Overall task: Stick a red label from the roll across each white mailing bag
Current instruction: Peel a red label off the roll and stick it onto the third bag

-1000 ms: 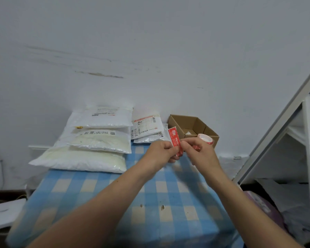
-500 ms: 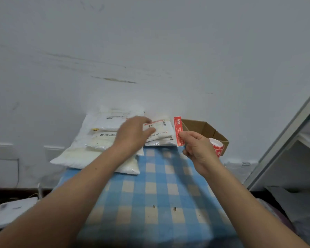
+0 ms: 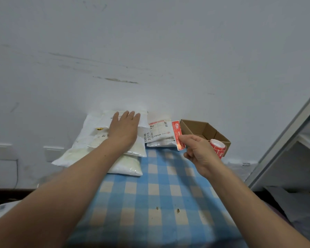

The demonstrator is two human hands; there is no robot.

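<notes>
1. While our L hand (image 3: 124,130) lies flat, fingers straight, on the stacked white mailing bags (image 3: 95,122), our R hand (image 3: 199,152) pinches the red label (image 3: 178,135).
2. Red label upright, long axis vertical; bags lie to its left, w/ L hand nearer.

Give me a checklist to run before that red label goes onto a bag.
1. Label in hand: ok, the right hand pinches the red label upright.
2. Bag steadied: ok, the left hand rests flat on the top bag of the left stack.
3. Label over that bag: not ok, it is held off to the bag's right.
4. Sticky side towards the bag: cannot tell.
5. Roll clear of the bags: ok, the roll is over by the cardboard box.
</notes>
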